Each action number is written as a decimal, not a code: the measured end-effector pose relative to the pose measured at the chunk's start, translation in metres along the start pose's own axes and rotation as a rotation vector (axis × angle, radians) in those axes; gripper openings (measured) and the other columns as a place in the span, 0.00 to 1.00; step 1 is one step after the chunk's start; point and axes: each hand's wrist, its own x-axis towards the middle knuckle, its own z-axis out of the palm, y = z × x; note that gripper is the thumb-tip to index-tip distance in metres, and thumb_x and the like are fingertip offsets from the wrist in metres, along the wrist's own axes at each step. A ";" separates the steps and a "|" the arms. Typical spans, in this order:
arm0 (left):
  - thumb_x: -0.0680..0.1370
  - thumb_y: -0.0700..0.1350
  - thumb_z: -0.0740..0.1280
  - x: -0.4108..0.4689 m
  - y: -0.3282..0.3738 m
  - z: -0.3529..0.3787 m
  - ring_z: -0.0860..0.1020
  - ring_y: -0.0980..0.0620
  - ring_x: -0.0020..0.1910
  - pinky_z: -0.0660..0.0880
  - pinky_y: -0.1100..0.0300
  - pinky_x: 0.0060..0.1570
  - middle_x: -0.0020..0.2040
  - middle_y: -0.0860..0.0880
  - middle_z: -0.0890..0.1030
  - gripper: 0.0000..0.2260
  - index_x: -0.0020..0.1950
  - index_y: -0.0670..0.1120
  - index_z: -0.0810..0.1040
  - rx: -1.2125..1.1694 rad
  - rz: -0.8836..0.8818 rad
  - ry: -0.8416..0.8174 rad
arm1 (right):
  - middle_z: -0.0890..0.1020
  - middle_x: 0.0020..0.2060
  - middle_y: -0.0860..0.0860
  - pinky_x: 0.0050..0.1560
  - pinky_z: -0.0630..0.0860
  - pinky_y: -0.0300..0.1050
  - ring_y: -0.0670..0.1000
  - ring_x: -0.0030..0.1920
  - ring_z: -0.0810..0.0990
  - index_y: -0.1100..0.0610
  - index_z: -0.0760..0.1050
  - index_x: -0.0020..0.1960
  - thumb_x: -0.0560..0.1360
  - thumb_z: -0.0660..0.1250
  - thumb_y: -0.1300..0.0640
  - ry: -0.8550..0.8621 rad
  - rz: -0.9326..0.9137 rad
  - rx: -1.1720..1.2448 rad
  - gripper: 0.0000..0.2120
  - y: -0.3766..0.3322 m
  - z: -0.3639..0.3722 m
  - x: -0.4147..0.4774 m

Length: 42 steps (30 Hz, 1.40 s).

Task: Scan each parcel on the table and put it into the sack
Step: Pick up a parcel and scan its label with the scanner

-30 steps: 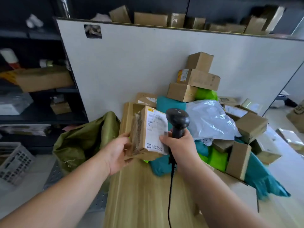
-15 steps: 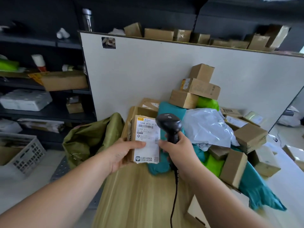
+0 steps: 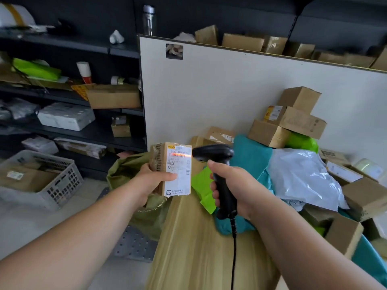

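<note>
Head view, centre frame: I see the left hand (image 3: 150, 181) gripping a small cardboard parcel (image 3: 174, 164), thumb across its white label, the other fingers hidden behind. Parcel upright, over the olive-green sack (image 3: 127, 170) by the table (image 3: 199, 258) edge. Red scan line crosses the barcode. Right hand (image 3: 236, 185) wraps the black barcode scanner (image 3: 213, 153), just beside the parcel.

The white-labelled brown cardboard parcel (image 3: 170, 168) is at the centre, in the left hand (image 3: 150, 182) at its 8 o'clock. Just beside it at 3 is the black handheld barcode scanner (image 3: 213, 154), in the right hand (image 3: 236, 185). The olive-green woven sack (image 3: 127, 170) lies behind the parcel at 7, left of the pale wooden table (image 3: 199, 248). A heap of cardboard boxes and plastic mailer bags (image 3: 303, 176) lies on the table at 3, before an upright white board (image 3: 230, 91) at 12. A grey plastic crate (image 3: 62, 185) stands on the floor at 9, before black metal shelving (image 3: 100, 132).
</note>
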 end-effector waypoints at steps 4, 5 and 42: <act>0.69 0.41 0.77 0.029 0.001 -0.016 0.81 0.48 0.46 0.75 0.57 0.35 0.54 0.47 0.81 0.33 0.70 0.46 0.65 0.019 -0.036 0.002 | 0.74 0.29 0.52 0.28 0.71 0.41 0.49 0.26 0.72 0.57 0.71 0.42 0.77 0.68 0.47 -0.008 0.026 -0.019 0.15 -0.010 0.019 0.024; 0.69 0.41 0.77 0.035 0.001 -0.020 0.81 0.49 0.46 0.75 0.57 0.35 0.54 0.47 0.81 0.34 0.70 0.46 0.64 0.023 -0.046 0.001 | 0.74 0.29 0.52 0.28 0.71 0.41 0.49 0.26 0.72 0.57 0.71 0.42 0.77 0.68 0.47 -0.008 0.037 -0.024 0.15 -0.012 0.023 0.030; 0.63 0.50 0.80 0.322 -0.093 -0.096 0.77 0.44 0.54 0.77 0.53 0.54 0.61 0.45 0.75 0.39 0.67 0.45 0.63 0.251 -0.429 0.186 | 0.74 0.28 0.53 0.29 0.69 0.44 0.50 0.26 0.71 0.58 0.71 0.48 0.78 0.69 0.48 0.165 0.296 -0.086 0.14 0.028 0.106 0.290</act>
